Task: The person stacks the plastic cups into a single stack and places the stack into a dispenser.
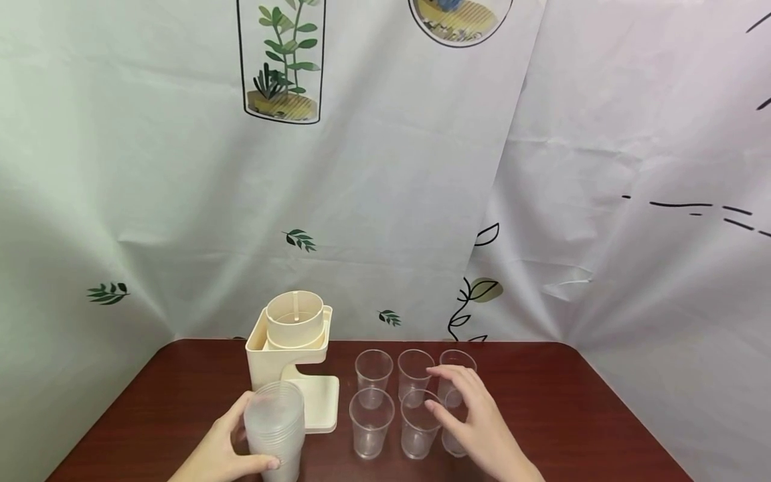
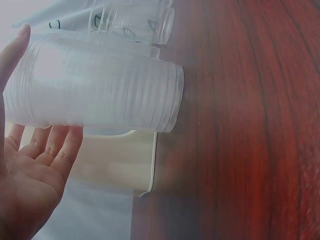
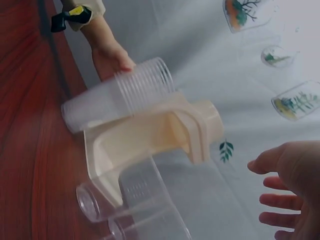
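At far left in the head view, a green leaf sprig (image 1: 108,293) printed on the pale cloth (image 1: 397,174) behind the dark red surface (image 1: 572,415). Next along, low in that view, the left hand (image 1: 219,448), grasping a tall stack of nested clear cups (image 1: 276,418), with thumb on the near side and fingers curled round the other. Held upright or nearly so, with its lower end cropped in the head view; hard to tell whether resting on the surface or just clear of it. Just behind the stack and partly hidden by it, a cream stand (image 1: 268,368), with a round open holder (image 1: 295,328) on top and a flat base (image 1: 324,405) below. Farther right, six single clear cups (image 1: 369,438), upright in two rows of three. Over the middle and right-hand ones, the right hand (image 1: 478,425), released, with thumb and fingers parted. Beyond, at far right, dark dashes (image 1: 680,203) on the cloth.
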`<state>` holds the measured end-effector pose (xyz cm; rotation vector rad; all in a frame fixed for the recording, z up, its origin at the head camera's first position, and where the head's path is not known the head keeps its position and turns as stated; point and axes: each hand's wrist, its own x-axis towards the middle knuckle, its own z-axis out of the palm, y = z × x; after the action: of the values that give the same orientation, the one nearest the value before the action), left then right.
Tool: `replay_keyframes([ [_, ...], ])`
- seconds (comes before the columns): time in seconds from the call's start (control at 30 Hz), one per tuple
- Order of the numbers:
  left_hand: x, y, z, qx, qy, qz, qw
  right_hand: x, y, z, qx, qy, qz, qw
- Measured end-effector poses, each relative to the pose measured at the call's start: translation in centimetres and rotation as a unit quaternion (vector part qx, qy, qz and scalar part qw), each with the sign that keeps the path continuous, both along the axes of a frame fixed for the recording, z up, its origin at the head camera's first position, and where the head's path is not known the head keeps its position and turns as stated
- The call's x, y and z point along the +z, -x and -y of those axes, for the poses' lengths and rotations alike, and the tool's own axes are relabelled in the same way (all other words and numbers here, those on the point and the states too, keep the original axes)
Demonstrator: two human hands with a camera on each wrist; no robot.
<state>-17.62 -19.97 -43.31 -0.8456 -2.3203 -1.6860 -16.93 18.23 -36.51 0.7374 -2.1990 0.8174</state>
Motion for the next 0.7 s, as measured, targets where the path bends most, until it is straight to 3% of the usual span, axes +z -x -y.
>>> replay_keyframes([
  [0.33,0.1,-0.1,-0.2,0.016,0.001,-0.023,0.9996,0.2,0.8,-1.9,-0.042,0.0,0.021,0.9989],
  [0.53,0.3,-0.1,-0.3,0.015,0.007,-0.035,0.9993,-0.5,1.0,-3.2,-0.043,-0.01,0.014,0.999],
  [0.7,0.3,-0.1,-0.2,0.017,0.01,-0.027,0.9994,-1.3,1.0,-4.2,-0.057,-0.022,0.036,0.9975],
])
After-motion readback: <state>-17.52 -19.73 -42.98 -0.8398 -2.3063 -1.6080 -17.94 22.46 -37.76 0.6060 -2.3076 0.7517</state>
